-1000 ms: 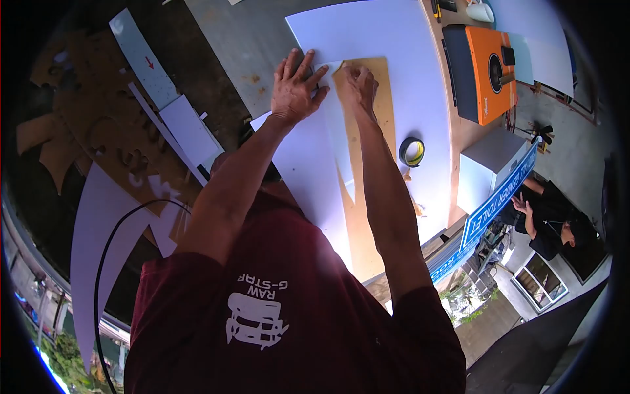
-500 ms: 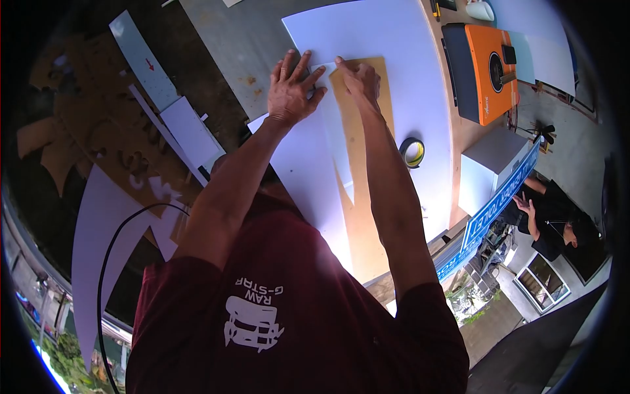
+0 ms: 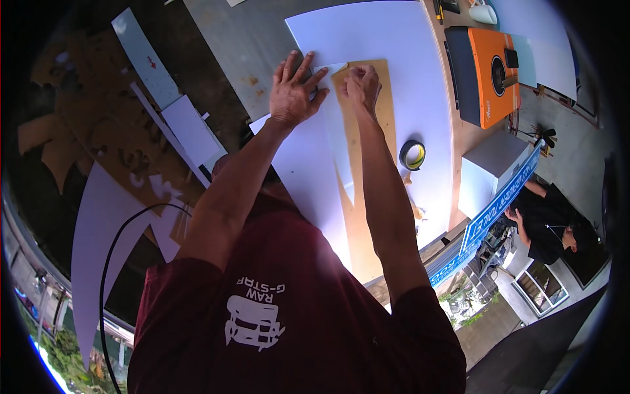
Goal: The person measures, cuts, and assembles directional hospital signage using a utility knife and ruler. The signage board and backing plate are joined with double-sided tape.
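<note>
My left hand [image 3: 296, 90] lies flat with fingers spread, pressing near the far edge of a pale strip [image 3: 331, 128] on the white sheet [image 3: 380, 29]. Beside that strip runs a long piece of brown paper [image 3: 361, 197], its edge slanting toward me. My right hand [image 3: 361, 87] is closed in a pinch at the paper's far corner, where a small curled edge shows just left of the fingers. The fingertips partly hide what they grip. A roll of black and yellow tape [image 3: 412, 155] lies right of my right forearm.
On the right stand an orange and black machine [image 3: 482, 75], a grey-white box [image 3: 489, 167] and a white mug [image 3: 483, 13]. Beyond, a person in black [image 3: 554, 223] is by a blue sign [image 3: 502, 203]. Cut brown sheet scraps [image 3: 59, 151] lie left; a black cable [image 3: 108, 262] hangs nearby.
My right hand has drawn slightly right and its fingers have curled into a tighter pinch. More pale surface shows at the corner. My left hand stays almost in place.
</note>
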Available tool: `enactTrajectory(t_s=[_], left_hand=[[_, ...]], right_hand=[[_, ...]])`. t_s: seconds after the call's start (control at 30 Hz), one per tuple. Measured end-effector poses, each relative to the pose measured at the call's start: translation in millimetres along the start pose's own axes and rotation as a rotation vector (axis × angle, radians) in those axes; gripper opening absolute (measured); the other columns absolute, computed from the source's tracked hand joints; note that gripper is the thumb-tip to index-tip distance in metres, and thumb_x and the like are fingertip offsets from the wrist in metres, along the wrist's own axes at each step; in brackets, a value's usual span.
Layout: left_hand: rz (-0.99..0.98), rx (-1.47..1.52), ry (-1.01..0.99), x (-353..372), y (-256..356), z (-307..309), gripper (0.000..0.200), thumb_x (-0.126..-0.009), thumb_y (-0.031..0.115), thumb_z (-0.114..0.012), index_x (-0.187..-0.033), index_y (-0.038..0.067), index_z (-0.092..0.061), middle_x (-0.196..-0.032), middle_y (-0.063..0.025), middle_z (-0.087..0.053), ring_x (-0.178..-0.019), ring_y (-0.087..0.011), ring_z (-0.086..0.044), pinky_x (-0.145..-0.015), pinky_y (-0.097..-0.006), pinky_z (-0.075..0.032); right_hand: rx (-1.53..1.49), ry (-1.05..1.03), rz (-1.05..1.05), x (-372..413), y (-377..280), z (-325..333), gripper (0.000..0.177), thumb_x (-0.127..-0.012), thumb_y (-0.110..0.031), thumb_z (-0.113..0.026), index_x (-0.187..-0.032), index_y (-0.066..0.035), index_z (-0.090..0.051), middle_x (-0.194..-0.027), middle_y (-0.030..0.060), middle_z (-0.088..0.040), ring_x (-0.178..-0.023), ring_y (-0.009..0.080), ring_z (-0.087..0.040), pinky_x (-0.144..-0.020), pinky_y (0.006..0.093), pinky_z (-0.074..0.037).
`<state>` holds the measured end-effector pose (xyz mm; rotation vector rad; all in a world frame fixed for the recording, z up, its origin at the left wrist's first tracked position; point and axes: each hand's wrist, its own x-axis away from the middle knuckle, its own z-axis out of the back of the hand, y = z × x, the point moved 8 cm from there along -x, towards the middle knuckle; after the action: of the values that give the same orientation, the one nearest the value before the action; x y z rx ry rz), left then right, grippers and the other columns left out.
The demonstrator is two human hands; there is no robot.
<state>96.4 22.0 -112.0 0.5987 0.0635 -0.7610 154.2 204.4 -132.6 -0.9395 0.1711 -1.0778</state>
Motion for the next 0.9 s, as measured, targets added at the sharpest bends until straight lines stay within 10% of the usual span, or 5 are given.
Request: enactTrajectory(t_s=[0.07, 0.47, 0.7, 0.8, 0.9], left_hand=[[0.001, -0.006, 0.005, 2, 1, 1, 0.044, -0.089, 0.049, -0.066, -0.130, 0.031, -0.067, -0.155, -0.0056, -0.043, -0.146, -0.0353, -0.031, -0.116, -0.0548, -0.026], [-0.011, -0.011, 0.011, 0, 2, 0, 0.043, -0.089, 0.048, -0.066, -0.130, 0.033, -0.066, -0.155, -0.0058, -0.042, -0.145, -0.0367, -0.032, -0.115, -0.0550, -0.027], [-0.005, 0.034, 0.010, 2, -1, -2, 0.044, -0.090, 0.048, -0.066, -0.131, 0.033, -0.065, -0.157, -0.0044, -0.040, -0.146, -0.0378, -0.029, -0.116, -0.0568, -0.025], [-0.027, 0.008, -0.026, 2, 1, -4, 0.047, -0.093, 0.045, -0.064, -0.137, 0.032, -0.060, -0.158, -0.0003, -0.039, -0.147, -0.0399, -0.027, -0.116, -0.0593, -0.024], [-0.091, -0.092, -0.047, 3, 9, -10, 0.050, -0.094, 0.040, -0.062, -0.142, 0.030, -0.055, -0.158, 0.0036, -0.039, -0.147, -0.0426, -0.025, -0.116, -0.0614, -0.022]], right_hand=[[0.151, 0.088, 0.215, 4, -7, -2, 0.029, -0.088, -0.027, -0.069, -0.089, 0.001, -0.062, -0.083, 0.0214, -0.069, -0.070, 0.0343, -0.071, -0.068, 0.0460, -0.058], [0.461, -0.198, -0.149, -15, -20, -15, 0.029, -0.088, -0.024, -0.066, -0.094, 0.004, -0.068, -0.094, 0.0189, -0.072, -0.088, 0.0308, -0.071, -0.068, 0.0421, -0.059], [0.157, -0.168, -0.051, -16, 7, -9, 0.036, -0.092, -0.029, -0.069, -0.084, 0.006, -0.063, -0.077, 0.0108, -0.068, -0.056, 0.0203, -0.064, -0.052, 0.0339, -0.055], [0.318, -0.247, -0.179, 1, -16, 3, 0.045, -0.092, -0.040, -0.069, -0.076, 0.001, -0.062, -0.068, 0.0086, -0.065, -0.054, 0.0195, -0.064, -0.051, 0.0328, -0.053], [0.562, -0.192, 0.126, -8, -12, -9, 0.051, -0.091, -0.049, -0.068, -0.069, -0.004, -0.060, -0.062, 0.0068, -0.063, -0.054, 0.0184, -0.064, -0.050, 0.0316, -0.051]])
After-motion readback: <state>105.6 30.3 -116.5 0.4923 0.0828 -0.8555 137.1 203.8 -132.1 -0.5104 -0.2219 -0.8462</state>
